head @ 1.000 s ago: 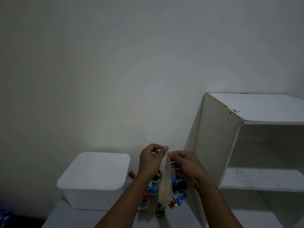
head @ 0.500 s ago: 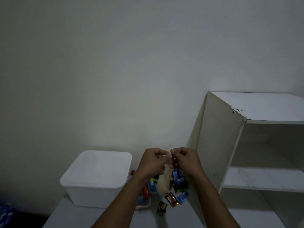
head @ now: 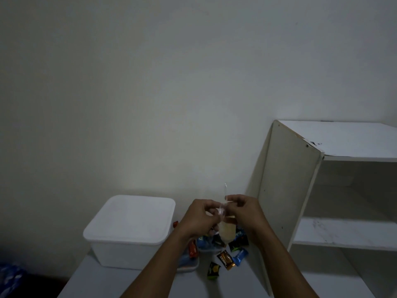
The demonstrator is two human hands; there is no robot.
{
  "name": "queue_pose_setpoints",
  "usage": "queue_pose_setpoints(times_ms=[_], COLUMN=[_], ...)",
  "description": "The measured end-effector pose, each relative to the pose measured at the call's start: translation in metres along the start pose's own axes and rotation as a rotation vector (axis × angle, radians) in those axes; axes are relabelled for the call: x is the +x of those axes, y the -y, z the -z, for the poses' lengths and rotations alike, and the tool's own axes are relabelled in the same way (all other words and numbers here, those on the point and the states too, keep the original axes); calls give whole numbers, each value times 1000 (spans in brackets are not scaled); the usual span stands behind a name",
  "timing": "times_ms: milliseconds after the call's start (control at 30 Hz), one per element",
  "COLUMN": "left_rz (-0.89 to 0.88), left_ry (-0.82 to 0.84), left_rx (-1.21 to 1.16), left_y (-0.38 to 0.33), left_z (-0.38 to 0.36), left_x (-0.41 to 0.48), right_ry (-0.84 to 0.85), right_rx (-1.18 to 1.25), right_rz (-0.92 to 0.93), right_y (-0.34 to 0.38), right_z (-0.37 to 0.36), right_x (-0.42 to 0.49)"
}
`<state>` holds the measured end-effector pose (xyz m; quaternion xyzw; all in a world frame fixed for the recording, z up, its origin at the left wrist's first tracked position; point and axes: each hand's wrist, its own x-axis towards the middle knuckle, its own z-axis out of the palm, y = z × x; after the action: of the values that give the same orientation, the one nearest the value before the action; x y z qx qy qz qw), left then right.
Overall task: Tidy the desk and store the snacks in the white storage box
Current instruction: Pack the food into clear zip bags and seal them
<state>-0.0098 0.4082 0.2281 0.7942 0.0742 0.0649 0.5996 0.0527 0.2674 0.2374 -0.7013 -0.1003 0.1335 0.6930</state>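
dim throughout, with a grey-green cast and fine grain; the wall (head: 171, 82) is palest in a soft patch low at the middle and darkens toward the corners; the lower left corner is nearly black; the white storage box (head: 131, 220) reads flat grey; the shelf unit (head: 287, 190) leans from wide-angle bending, its inside shaded; a small glint tops the clear bag (head: 226, 231); the left hand (head: 199, 218) and right hand (head: 247, 211) look slightly soft

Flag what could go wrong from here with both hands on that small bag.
1. The left hand and right hand both pinch the top of the bag above the loose candies; a slip or tear could spill its pale contents over them.
2. The white box has its lid on and no hand is free, so storing likely stalls.
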Motion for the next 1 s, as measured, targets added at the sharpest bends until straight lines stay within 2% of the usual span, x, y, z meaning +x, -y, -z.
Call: queue_pose_setpoints(times_ms=[267, 500, 1000], left_rz=[-17, 44, 136], left_ry=[-25, -32, -79], left_rx=[-46, -198, -334], left_y=[-2, 6, 5], left_z=[-9, -22, -50], left_x=[-4, -22, -49], right_ry=[69, 64, 90], right_rx=[-110, -185, -146], right_rz=[16, 47, 49], right_y=[-5, -13, -24], right_z=[9, 16, 39], right_x=[-11, -33, -62])
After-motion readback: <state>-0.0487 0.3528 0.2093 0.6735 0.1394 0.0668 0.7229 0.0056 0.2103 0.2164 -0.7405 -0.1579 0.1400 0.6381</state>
